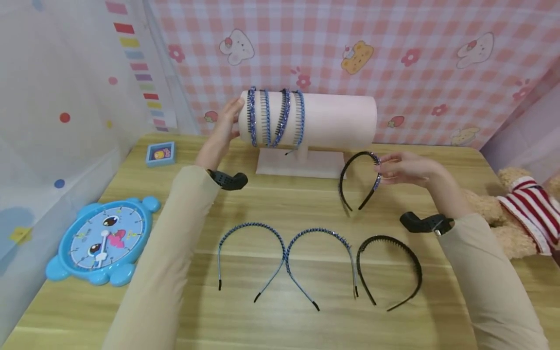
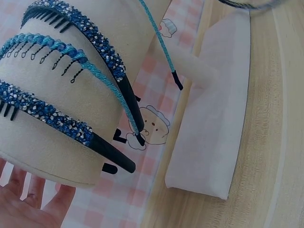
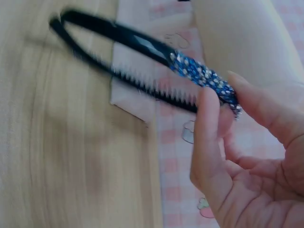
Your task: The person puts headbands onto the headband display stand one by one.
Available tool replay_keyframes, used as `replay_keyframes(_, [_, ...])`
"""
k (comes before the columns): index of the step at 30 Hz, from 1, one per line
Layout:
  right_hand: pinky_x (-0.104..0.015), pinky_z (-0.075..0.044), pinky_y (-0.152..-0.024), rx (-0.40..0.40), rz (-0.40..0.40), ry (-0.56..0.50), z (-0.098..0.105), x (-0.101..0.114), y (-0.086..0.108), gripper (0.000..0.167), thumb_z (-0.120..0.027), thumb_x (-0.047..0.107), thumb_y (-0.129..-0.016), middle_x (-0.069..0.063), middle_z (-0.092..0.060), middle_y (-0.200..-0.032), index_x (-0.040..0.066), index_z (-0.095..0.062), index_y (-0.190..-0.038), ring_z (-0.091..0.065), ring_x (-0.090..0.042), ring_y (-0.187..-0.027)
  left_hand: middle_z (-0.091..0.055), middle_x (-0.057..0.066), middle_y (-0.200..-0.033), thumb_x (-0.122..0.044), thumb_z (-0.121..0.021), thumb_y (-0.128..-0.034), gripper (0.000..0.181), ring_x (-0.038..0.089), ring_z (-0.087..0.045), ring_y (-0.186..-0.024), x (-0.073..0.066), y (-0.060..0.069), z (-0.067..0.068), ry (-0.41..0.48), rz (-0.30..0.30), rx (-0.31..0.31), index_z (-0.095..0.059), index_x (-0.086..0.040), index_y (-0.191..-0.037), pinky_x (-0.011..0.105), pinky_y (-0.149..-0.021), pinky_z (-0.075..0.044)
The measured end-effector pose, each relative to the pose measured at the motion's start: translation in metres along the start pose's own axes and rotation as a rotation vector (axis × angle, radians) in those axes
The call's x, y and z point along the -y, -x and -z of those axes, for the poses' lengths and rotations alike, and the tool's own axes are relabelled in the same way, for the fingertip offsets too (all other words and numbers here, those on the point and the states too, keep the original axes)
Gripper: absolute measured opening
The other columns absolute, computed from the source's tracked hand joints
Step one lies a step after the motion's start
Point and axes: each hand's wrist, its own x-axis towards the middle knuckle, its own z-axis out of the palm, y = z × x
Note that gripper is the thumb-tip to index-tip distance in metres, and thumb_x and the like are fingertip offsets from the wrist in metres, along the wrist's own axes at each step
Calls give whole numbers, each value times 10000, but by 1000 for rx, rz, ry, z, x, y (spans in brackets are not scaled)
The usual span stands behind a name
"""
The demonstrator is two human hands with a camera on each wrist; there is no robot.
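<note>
In the head view my right hand (image 1: pixel 407 167) pinches a black toothed headband with blue and silver sparkles (image 1: pixel 377 182), held just above the table to the right of the stand's base. The right wrist view shows thumb and fingers gripping the sparkly headband (image 3: pixel 202 76) near its middle. My left hand (image 1: pixel 226 120) rests against the left end of the pale display roll (image 1: pixel 339 119), its fingers (image 2: pixel 33 192) lying along the end. Several headbands sit around the roll's left half, among them a sparkly headband (image 2: pixel 47 111) and a braided blue headband (image 2: pixel 102 78).
Along the table's front lie two blue headbands (image 1: pixel 251 224) (image 1: pixel 319 230) and a black toothed headband (image 1: pixel 413 253). A blue toy clock (image 1: pixel 107 243) and small blue frame (image 1: pixel 160 154) are at left. A teddy bear (image 1: pixel 512 218) sits at right. The roll's base (image 1: pixel 323 165) stands near the back.
</note>
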Motion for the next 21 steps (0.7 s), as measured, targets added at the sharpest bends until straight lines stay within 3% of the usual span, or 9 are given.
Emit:
replay_keyframes(2, [-259,-508,-865,-71,29,-24,2,2,4,541,-540,222,-918,-33,-438,-1092,-29,-231,-1285,-561,-46,-855,-283,0,-1476,-448,-387,-932,562,218,-309,-1306,0,0,0,2,3,-4,-263,-233,-1436,422,-1062,-304])
replay_keyframes(6, [-227,-525,-814,-241,127,-17,0,11,10,373,-569,224,-900,37,-474,-939,21,-355,-1128,-566,-4,-789,-297,5,-1467,-445,-394,-930,561,216,-316,-1293,1,0,-1,6,1,-14,-272,-229,-1432,418,-1050,-315])
replay_keyframes(11, [-184,-540,-692,-458,236,41,-12,31,16,373,-644,287,-838,90,-500,-825,72,-429,-1054,-583,-13,-707,-285,10,-1471,-451,-391,-928,576,218,-319,-1286,1,0,0,-4,-3,-14,-256,-221,-1439,415,-1049,-320])
replay_keyframes(16, [-186,-543,-653,-535,325,-7,-24,44,14,338,-683,249,-805,122,-553,-788,96,-465,-1013,-584,-12,-686,-299,16,-1464,-445,-383,-932,565,224,-325,-1281,2,-1,1,-4,-17,-14,-268,-216,-1436,426,-1050,-319])
replay_keyframes(21, [-166,-534,-622,-578,431,-9,-29,43,7,266,-674,160,-813,158,-584,-747,90,-487,-989,-591,5,-666,-280,10,-1475,-456,-379,-929,573,229,-309,-1294,2,-1,0,-17,-14,-2,-260,-217,-1437,434,-1058,-305])
